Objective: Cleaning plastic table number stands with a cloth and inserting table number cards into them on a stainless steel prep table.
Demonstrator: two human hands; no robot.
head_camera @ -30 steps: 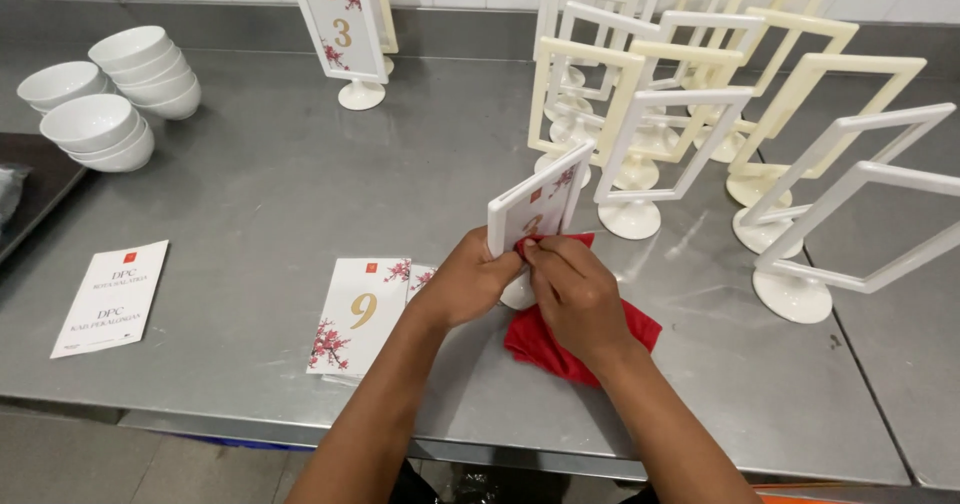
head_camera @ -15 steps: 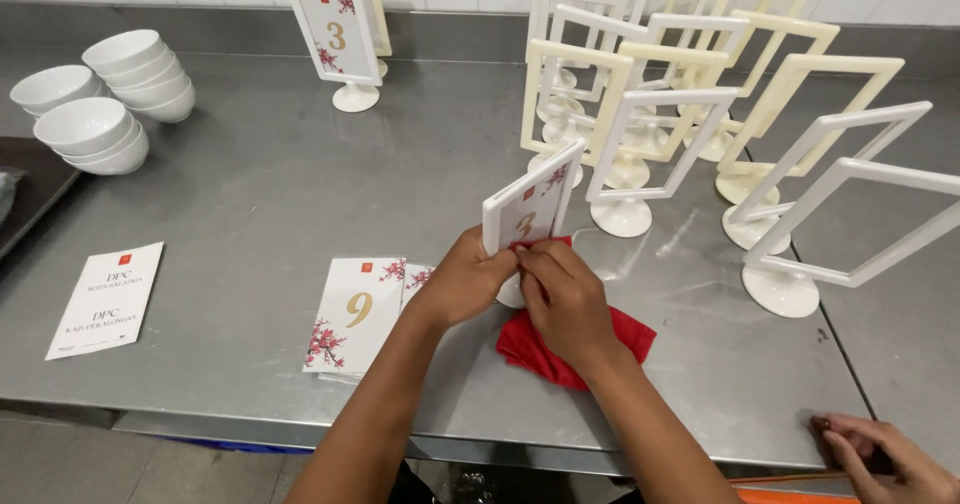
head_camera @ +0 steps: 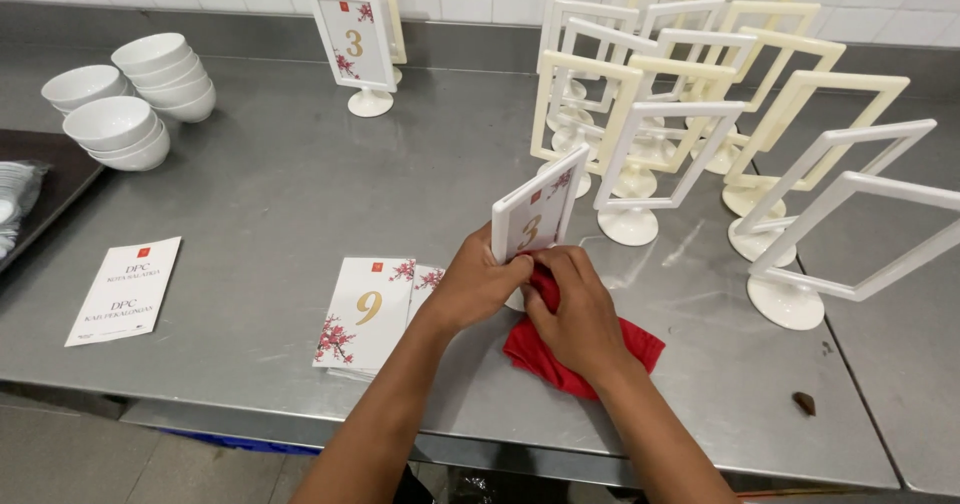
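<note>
The left hand (head_camera: 478,286) pinches the white card stand (head_camera: 533,214) by its edge to keep it tilted and steady above the tabletop (head_camera: 260,194), so the right hand (head_camera: 575,314), fingers pressed around the red cloth (head_camera: 560,359), can rub its front.

Two hands, one red cloth (head_camera: 575,359), one held card stand (head_camera: 533,216), two filled stands at the back, three stacks of white bowls, about ten empty frames
</note>
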